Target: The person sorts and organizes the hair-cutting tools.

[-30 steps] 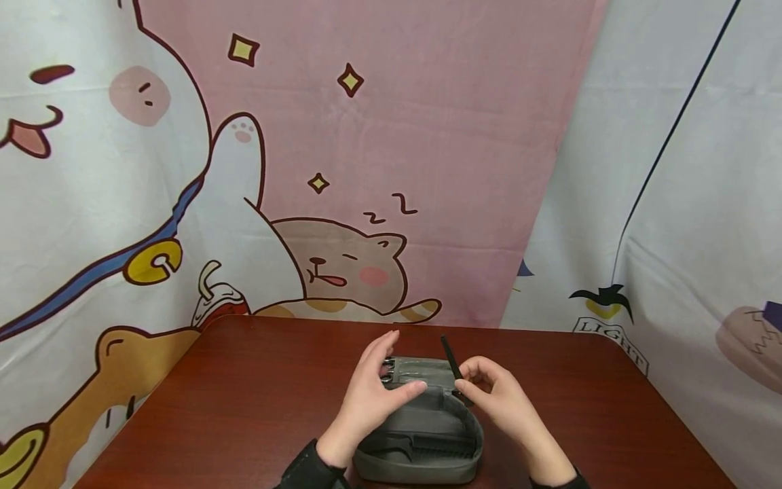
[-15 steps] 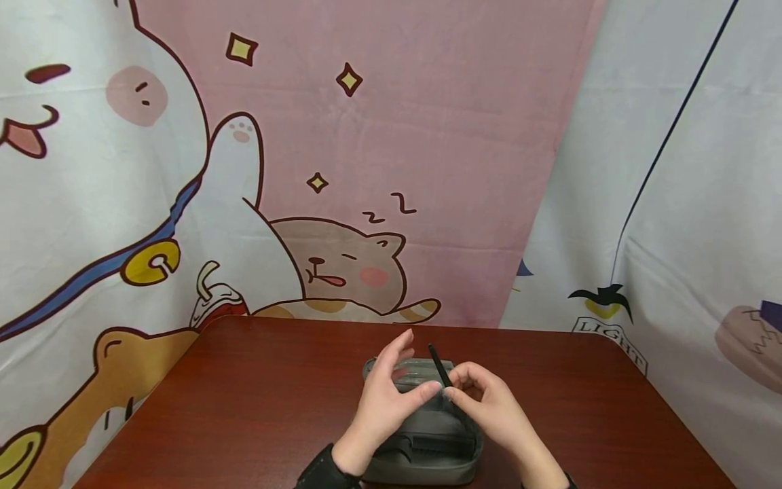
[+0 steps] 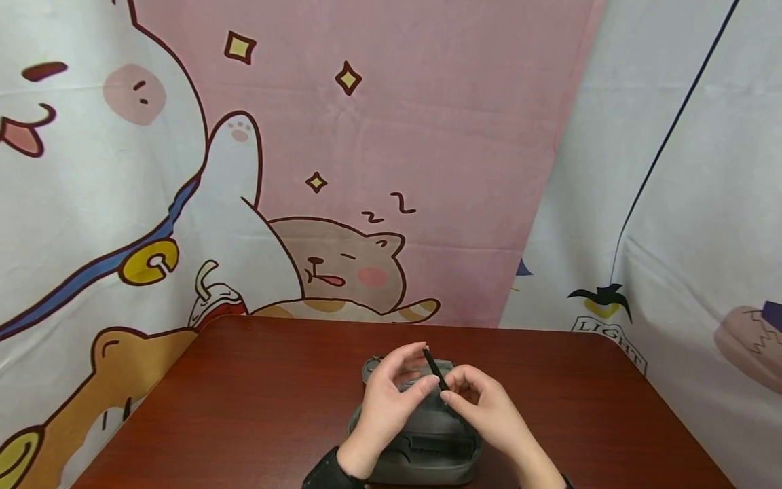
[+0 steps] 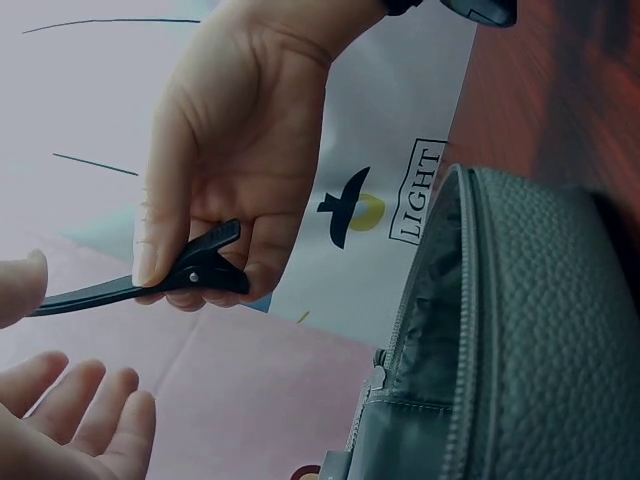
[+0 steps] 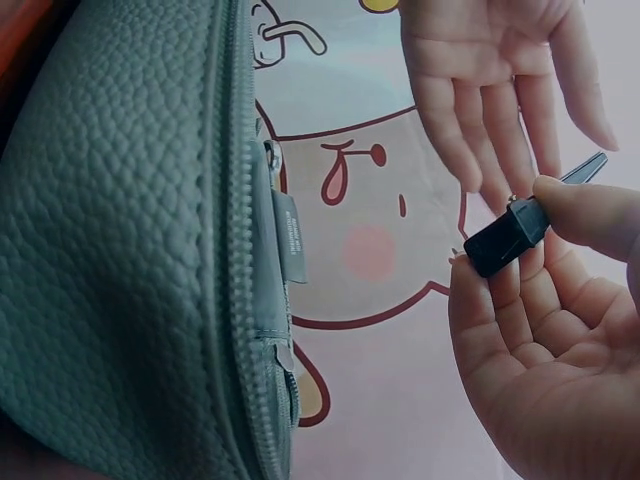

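My right hand (image 3: 489, 407) pinches a black hair clip (image 4: 200, 272) by its hinged lever end, between thumb and fingers. The clip's long tapered end points up and left, towards my left hand (image 3: 394, 397). Thumb and fingers of that left hand are spread around the tapered end, its thumb very near the tip; whether they touch cannot be told. Beneath both hands an unzipped grey-green pebbled case (image 3: 421, 473) lies open on the table. Inside its near part is a black comb (image 3: 440, 445), partly in shadow.
The brown wooden table (image 3: 256, 401) extends to both sides of the case. Behind it hangs a cloth (image 3: 452, 170) printed with cartoon animals. The case's raised zipped edge (image 5: 245, 250) stands close to the hands in the wrist views.
Both hands have come closer together over the case. The right hand has carried the hair clip left and slightly down, and the left hand has moved right, its fingers curling nearer to the clip.
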`<state>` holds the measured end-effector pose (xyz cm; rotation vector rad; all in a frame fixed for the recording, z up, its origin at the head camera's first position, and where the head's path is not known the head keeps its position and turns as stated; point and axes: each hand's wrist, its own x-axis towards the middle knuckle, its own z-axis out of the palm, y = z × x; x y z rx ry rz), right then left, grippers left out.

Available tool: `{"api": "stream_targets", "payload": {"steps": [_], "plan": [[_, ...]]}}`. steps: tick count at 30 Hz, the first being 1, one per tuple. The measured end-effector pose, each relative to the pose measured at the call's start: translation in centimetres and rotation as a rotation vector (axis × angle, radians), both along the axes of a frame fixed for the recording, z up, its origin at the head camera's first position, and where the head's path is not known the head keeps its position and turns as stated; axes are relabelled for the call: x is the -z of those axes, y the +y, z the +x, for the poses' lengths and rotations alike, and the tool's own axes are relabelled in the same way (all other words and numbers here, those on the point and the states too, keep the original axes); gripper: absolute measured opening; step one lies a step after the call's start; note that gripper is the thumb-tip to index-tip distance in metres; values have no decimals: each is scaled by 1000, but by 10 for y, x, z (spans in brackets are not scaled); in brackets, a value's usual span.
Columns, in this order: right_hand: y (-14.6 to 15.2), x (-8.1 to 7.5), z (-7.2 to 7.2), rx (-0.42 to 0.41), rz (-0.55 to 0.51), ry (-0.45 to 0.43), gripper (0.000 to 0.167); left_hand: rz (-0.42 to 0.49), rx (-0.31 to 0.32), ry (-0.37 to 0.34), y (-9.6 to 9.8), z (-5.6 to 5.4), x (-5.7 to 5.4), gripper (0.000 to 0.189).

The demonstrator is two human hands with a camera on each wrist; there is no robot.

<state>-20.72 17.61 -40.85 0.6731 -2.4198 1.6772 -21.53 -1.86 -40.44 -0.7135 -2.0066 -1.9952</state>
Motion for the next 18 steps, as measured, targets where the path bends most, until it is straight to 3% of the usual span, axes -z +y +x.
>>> {"api": "stream_targets", "payload": {"steps": [18], "plan": [[0, 2, 0, 1, 19, -18, 14, 66, -37, -34, 6, 4, 0, 19]]}}
